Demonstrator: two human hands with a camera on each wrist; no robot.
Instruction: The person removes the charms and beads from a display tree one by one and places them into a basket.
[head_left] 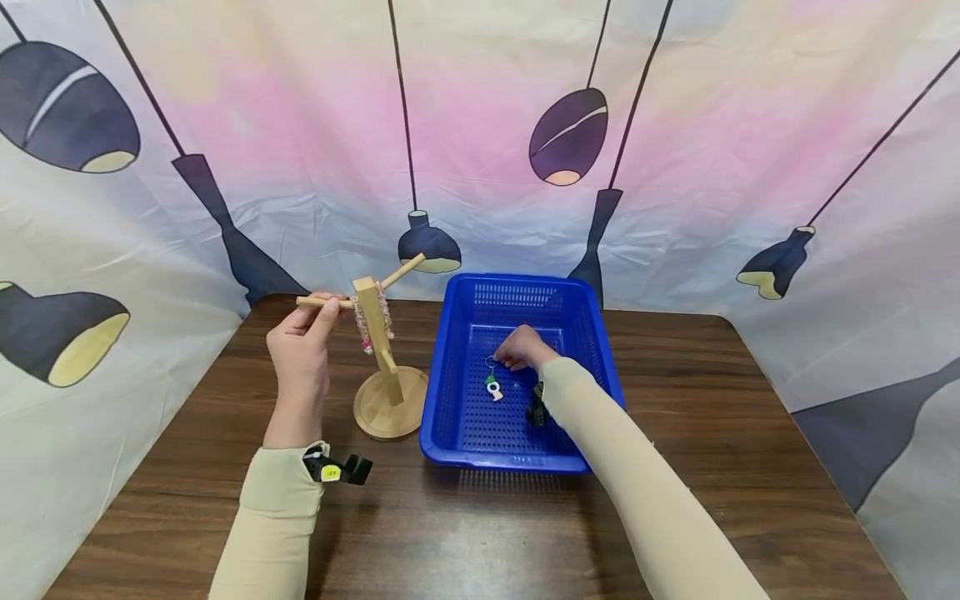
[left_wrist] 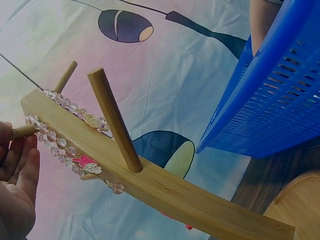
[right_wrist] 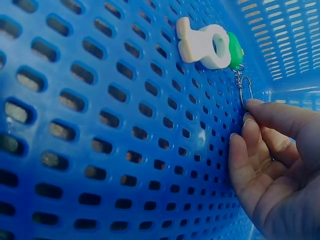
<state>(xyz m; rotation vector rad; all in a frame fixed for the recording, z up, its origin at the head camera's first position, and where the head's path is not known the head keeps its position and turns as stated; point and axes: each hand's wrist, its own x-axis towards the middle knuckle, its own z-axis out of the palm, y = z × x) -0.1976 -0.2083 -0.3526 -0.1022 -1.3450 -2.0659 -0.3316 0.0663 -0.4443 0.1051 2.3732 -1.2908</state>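
Inside the blue plastic basket (head_left: pixel 442 392), my right hand (head_left: pixel 523 348) pinches the metal ring of a keychain (head_left: pixel 492 387). Its white, cream and green charm (right_wrist: pixel 216 47) lies by the perforated basket floor in the right wrist view. To the left, my left hand (head_left: pixel 303 342) grips a peg (head_left: pixel 307 302) of a wooden stand (head_left: pixel 378 342) with a round base. Pink beaded bracelets (left_wrist: pixel 62 150) hang on the stand's upper pegs, one with a pink-and-white character charm (left_wrist: pixel 87 164). Another bare peg (left_wrist: pixel 115 120) sticks out lower on the post.
The basket stands on a dark wood table (head_left: pixel 495 542), directly right of the stand's round base (head_left: pixel 375 408). A printed cloth (head_left: pixel 480 125) with lamp drawings hangs behind the table. Black camera mounts sit on both wrists.
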